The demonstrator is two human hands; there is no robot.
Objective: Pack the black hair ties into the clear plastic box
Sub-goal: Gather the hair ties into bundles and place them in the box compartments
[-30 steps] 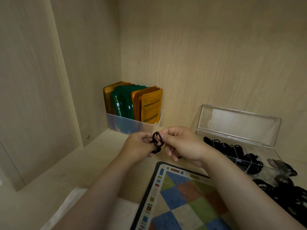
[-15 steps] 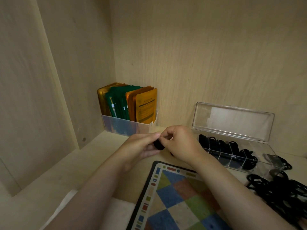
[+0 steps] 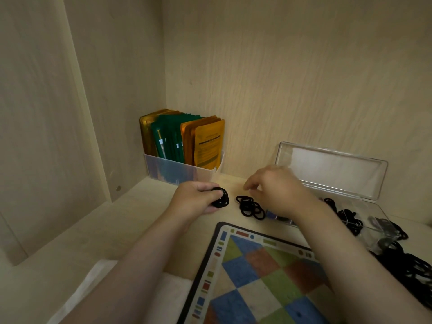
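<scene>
The hands, which half a second ago were pressed together around one black tie, have parted. The left hand point(image 3: 196, 201) now holds a small bundle of hair ties point(image 3: 221, 199) on its own, its grip closed round them with thumb and fingers just above the surface point(image 3: 131, 220). The right hand point(image 3: 277, 191) has let go and hovers with loosely curled fingers, holding nothing that shows, over a loose cluster of ties point(image 3: 251, 206) lying on the surface between the two hands.

The clear plastic box point(image 3: 371, 215) stands open behind the right wrist, its lid point(image 3: 332, 169) leaning back against the wall. Some ties point(image 3: 348, 216) already lie inside, and a bigger heap of ties point(image 3: 416, 265) waits at the right edge, beside the chequered mat point(image 3: 257, 277).

The split suggests the bundle is gathered and ready to go in. The right hand seems set to collect the cluster, so packing is only partly done.
</scene>
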